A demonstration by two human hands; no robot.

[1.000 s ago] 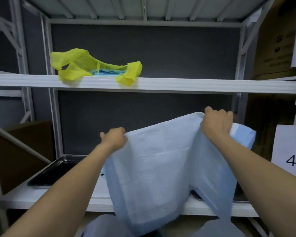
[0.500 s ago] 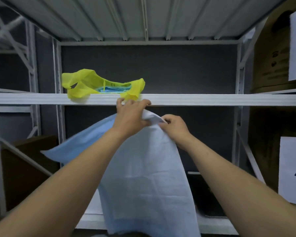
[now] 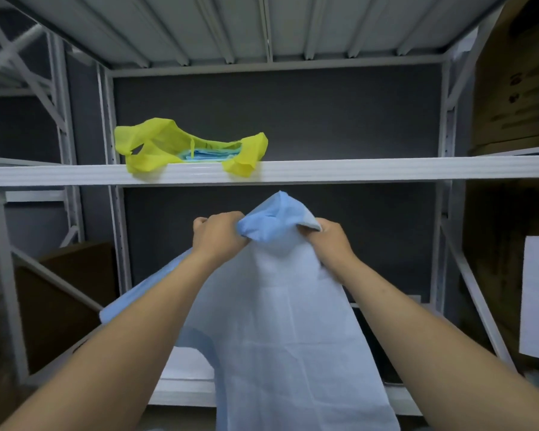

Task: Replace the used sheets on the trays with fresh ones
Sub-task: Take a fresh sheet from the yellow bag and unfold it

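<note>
Light blue sheet (image 3: 287, 321): bunched top edge gripped in both hands, hanging below them; left hand (image 3: 220, 236) and right hand (image 3: 332, 244) fisted on it, close together; yellow bag (image 3: 187, 149) on shelf (image 3: 371, 171) above the hands, up-left; dark tray (image 3: 375, 343) partly hidden, below the right hand.

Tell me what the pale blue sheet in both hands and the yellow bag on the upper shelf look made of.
Pale blue sheet: likely nonwoven disposable fabric, matte; drapes softly, faint fold creases.
Yellow bag: thin nonwoven or plastic, crumpled, slightly translucent; cannot tell which.
</note>
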